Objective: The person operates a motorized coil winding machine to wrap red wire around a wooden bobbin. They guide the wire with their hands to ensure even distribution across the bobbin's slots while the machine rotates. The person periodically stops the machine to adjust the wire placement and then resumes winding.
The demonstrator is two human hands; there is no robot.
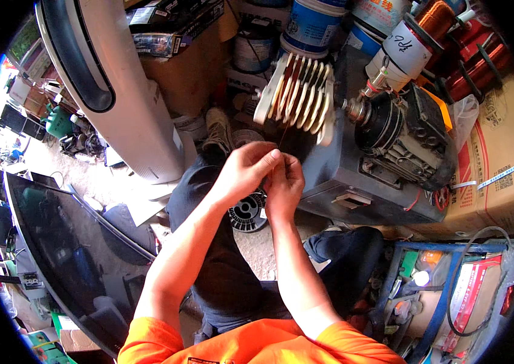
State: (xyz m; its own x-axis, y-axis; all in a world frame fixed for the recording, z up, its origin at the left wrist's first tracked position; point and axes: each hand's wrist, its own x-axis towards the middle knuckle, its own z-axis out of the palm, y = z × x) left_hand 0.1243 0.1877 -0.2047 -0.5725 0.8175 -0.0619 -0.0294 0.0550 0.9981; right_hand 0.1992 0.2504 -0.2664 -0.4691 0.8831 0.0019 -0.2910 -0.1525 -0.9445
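Thin wire [284, 131] running from fingertips [275, 154] to slatted former [299, 94] ahead, its axis crosswise; left hand [246, 168], right hand [284, 183] equally near, pinched closed, seemingly on wire

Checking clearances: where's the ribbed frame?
The ribbed frame is in the head view's upper middle, beyond the right hand, left of the dark motor.

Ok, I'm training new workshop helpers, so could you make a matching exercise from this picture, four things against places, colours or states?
1. Left hand
2. Open frame
3. Slotted spool
4. Motor

A. Pale, with parallel slats
B. Seen between the forearms
C. On the dark grey box
D. Close against the right hand

Pairs: 1-D, 2-A, 3-B, 4-C
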